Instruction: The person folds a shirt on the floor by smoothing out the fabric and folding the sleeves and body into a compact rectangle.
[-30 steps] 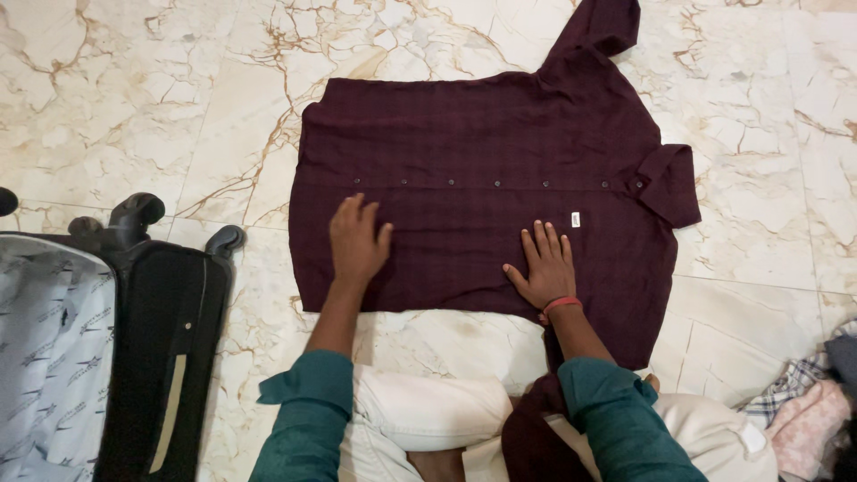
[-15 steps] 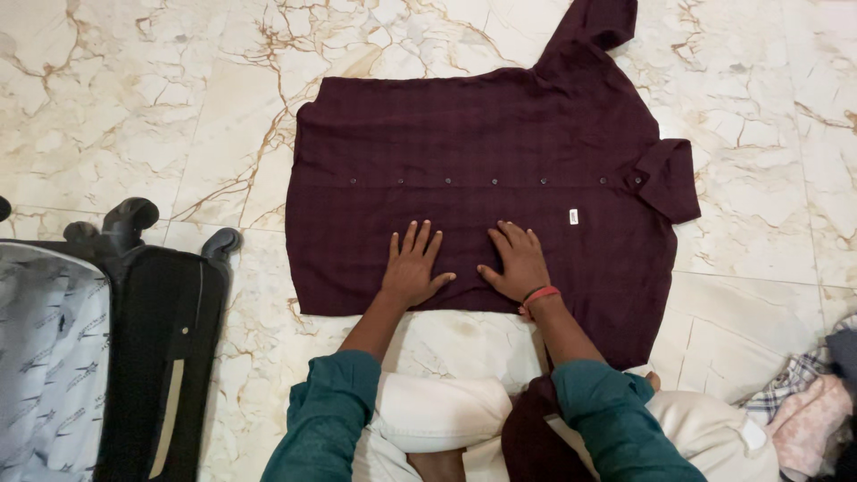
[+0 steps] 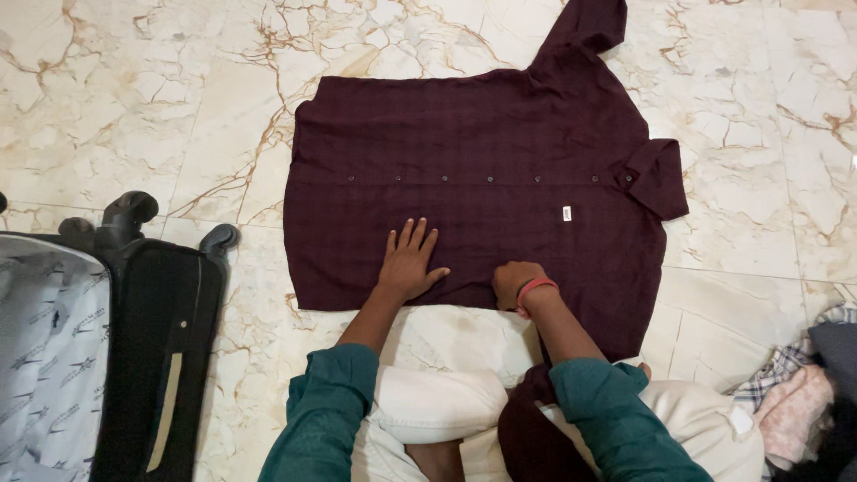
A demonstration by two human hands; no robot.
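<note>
Head view, item one: a dark maroon shirt (image 3: 482, 170), buttoned, laid flat on the marble floor (image 3: 134, 98), collar to the right, one short sleeve jutting off its far edge, the other trailing off its near edge toward our lap. Item two: our left hand (image 3: 408, 265), fingers spread, palm pressed flat on the shirt's near half, just inside the near hem. Item three: our right hand (image 3: 515, 281), with a red band at the wrist, curled at that same near hem, just right of the left hand; fingers look tucked under or bunched on the cloth, though we cannot tell whether they pinch it. Item four: an open black suitcase (image 3: 107, 357) well to the left of the shirt. Item five: a heap of mixed clothes (image 3: 799, 402) to the right of the shirt's near corner. Risks, as we judge them: if the right hand lifts the hem while the left pins unevenly, the placket could skew and fresh creases set in; the near sleeve, caught under our knees, could drag the whole shirt out of square.
</note>
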